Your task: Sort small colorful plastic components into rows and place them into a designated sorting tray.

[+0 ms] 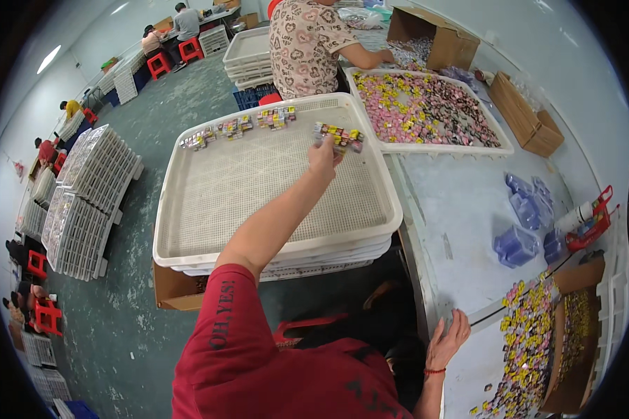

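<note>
My left arm, in a red sleeve, stretches over a white mesh tray [210, 241] on a stack. At its far right corner my left hand [323, 159] is closed on a block of small yellow, pink and dark packs [344, 135], with the fingertips partly hidden. Three similar clusters of packs stand along the far side: one at the left [199, 139], one in the middle [235, 126] and one farther right [277, 118]. My right hand [449, 340], a red band on its wrist, hovers by the table's near edge with fingers spread and holds nothing.
A white tray heaped with loose packs [426, 112] lies beyond the table [454, 209]. Purple-blue plastic containers [516, 246], a red tool [593, 223] and scattered packs [524, 342] lie at the right. A co-worker [307, 49] sits ahead. Stacked trays [84, 209] stand left.
</note>
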The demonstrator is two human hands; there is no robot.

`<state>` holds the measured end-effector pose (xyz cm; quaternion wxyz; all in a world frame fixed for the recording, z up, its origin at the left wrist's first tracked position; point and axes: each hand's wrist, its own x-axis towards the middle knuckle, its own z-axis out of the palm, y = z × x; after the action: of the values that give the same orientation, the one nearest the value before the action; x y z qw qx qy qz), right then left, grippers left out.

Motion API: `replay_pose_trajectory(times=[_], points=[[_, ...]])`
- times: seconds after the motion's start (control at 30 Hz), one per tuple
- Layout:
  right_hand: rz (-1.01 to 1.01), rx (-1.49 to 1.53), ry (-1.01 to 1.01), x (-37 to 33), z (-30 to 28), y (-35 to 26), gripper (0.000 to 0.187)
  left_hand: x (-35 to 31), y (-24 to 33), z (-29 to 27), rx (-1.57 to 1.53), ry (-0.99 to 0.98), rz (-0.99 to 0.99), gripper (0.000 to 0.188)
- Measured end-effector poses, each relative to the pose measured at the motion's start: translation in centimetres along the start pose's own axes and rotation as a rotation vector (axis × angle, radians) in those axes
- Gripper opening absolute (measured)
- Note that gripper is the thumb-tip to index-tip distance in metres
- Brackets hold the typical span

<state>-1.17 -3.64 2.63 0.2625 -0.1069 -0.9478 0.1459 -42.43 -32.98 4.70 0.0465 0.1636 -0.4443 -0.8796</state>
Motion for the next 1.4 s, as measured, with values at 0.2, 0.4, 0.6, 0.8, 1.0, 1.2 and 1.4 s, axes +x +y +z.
replay_pose_trajectory(times=[0.2,0.4,0.6,0.8,1.0,1.2,1.4], points=[[0.084,-0.043,-0.090,0.0,1.7,0.8,0.034,9.3,0.5,0.6,-0.143,0.226,-0.045,0.025],[0.167,-0.033,-0.124,0.3,3.0,0.9,0.034,13.8,1.5,2.0,-0.047,0.382,0.014,0.036],[0.191,-0.050,-0.146,0.9,3.5,0.9,0.033,16.1,0.7,2.7,-0.109,0.410,0.125,0.046],[0.183,-0.087,-0.135,0.5,4.1,1.1,0.034,17.6,0.5,2.8,-0.034,0.482,0.061,0.044],[0.206,-0.097,-0.145,0.6,4.0,0.8,0.034,18.6,1.1,2.9,0.049,0.559,-0.009,0.043],[0.212,-0.095,-0.137,0.6,4.0,0.8,0.033,20.0,1.4,3.8,0.142,0.618,-0.083,0.042],[0.213,-0.060,-0.135,1.0,3.9,0.3,0.033,22.8,0.5,1.5,-0.159,0.544,0.128,0.048]])
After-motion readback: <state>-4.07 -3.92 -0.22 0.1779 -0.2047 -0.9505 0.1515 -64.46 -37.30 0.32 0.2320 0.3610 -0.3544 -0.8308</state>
